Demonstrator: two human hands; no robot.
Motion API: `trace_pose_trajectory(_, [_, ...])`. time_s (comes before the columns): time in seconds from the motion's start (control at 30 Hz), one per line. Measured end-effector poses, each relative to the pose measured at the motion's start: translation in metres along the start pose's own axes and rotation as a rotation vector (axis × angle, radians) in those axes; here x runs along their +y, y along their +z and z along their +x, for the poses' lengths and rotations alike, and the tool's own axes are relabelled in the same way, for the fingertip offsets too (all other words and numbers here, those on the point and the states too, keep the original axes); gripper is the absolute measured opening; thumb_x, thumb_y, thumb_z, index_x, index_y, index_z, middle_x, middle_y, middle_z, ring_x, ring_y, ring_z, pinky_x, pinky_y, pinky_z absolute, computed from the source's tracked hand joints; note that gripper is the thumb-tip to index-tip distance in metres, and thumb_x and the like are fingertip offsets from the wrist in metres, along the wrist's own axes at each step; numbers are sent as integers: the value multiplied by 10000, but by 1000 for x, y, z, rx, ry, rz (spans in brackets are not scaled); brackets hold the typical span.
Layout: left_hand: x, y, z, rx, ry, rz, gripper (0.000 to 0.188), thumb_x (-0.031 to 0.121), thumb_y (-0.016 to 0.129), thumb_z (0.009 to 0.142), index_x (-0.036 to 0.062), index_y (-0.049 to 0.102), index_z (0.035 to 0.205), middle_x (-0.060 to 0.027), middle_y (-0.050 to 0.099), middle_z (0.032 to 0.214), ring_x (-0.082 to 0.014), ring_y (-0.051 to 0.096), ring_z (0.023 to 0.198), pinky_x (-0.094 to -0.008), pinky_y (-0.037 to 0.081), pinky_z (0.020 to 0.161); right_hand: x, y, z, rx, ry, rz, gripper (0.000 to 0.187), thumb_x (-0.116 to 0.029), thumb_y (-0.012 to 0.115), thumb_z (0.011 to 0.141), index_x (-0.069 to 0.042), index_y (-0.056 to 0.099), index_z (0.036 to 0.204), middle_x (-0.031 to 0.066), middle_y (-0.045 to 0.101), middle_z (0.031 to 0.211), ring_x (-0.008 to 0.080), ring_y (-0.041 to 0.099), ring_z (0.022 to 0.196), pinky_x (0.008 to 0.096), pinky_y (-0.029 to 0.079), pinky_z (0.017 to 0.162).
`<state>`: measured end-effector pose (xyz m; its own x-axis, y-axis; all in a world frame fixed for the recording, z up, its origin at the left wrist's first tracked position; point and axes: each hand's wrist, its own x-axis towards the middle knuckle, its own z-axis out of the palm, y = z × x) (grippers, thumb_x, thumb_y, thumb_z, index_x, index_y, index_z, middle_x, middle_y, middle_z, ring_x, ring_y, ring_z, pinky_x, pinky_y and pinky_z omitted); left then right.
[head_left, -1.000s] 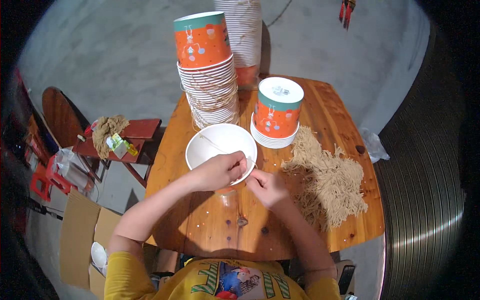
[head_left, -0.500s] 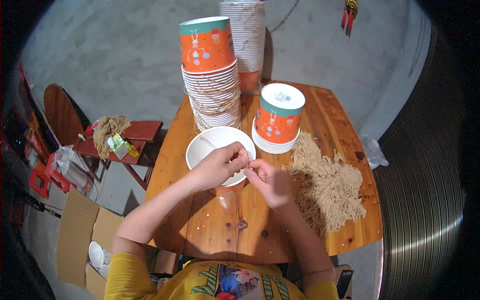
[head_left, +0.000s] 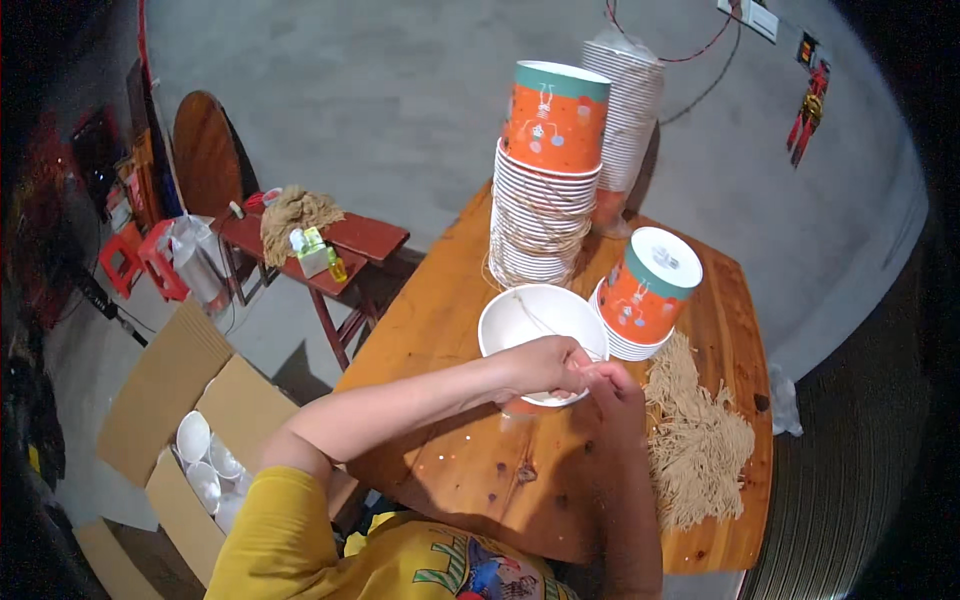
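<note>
While left hand (head_left: 548,366) and right hand (head_left: 617,388) meet, fingertips pinching a thin string (head_left: 532,316), the white bowl (head_left: 508,328) stands partly beneath these 2, tan strings (head_left: 702,450) heaped right of the right hand.

Paper bowl (head_left: 508,328), white inside and orange outside, standing upright on the worktop (head_left: 430,345), its mouth facing upward. A thin tan strand (head_left: 536,318) crosses the interior diagonally toward the fingers (head_left: 577,374) at the near right rim.
</note>
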<state>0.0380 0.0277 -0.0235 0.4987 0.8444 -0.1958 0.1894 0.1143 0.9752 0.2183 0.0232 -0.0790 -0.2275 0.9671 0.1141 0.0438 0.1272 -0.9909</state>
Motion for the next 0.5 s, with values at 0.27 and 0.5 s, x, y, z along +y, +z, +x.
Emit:
trace_pose_trajectory(0.27, [-1, -1, 1, 41, 51, -33, 125, 106, 594, 835, 16, 577, 919, -17, 593, 784, -67, 546, 695, -198, 439, 611, -12, -23, -8, -222, -262, -13, 119, -79, 569, 914, -94, 503, 1011, -14, 546, 817, 65, 505, 732, 220, 421, 607])
trace_pose_trajectory(0.5, [-6, 3, 10, -90, 70, -36, 145, 107, 580, 871, 24, 579, 989, 12, 590, 826, -41, 518, 730, -187, 423, 635, -65, -23, -5, -225, -695, -547, 58, -43, 570, 870, -38, 574, 928, 32, 552, 749, 123, 505, 636, 254, 416, 579])
